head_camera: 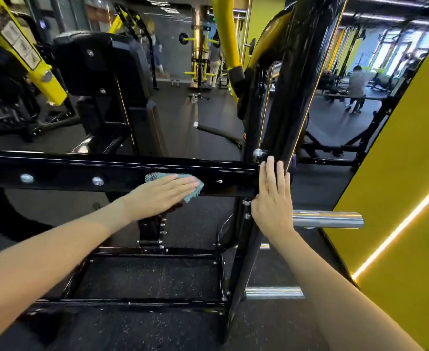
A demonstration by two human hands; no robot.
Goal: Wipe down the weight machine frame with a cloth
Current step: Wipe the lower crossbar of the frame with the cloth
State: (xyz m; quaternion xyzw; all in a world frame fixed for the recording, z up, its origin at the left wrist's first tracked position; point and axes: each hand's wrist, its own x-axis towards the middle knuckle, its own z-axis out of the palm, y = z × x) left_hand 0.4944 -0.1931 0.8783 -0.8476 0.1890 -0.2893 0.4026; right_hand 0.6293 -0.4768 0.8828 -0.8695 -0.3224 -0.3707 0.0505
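On one crossbar (69, 173): one cloth (195, 192), left hand (162, 196).

A pale blue-green textured cloth (183, 184) is pressed flat against the glossy black horizontal steel crossbar (69, 174) by the left hand (161, 196), fingers straight. The black upright post (275, 138) is touched by the open right hand (273, 198). Two chrome cylindrical pegs (327, 219) are seen projecting beside the post.
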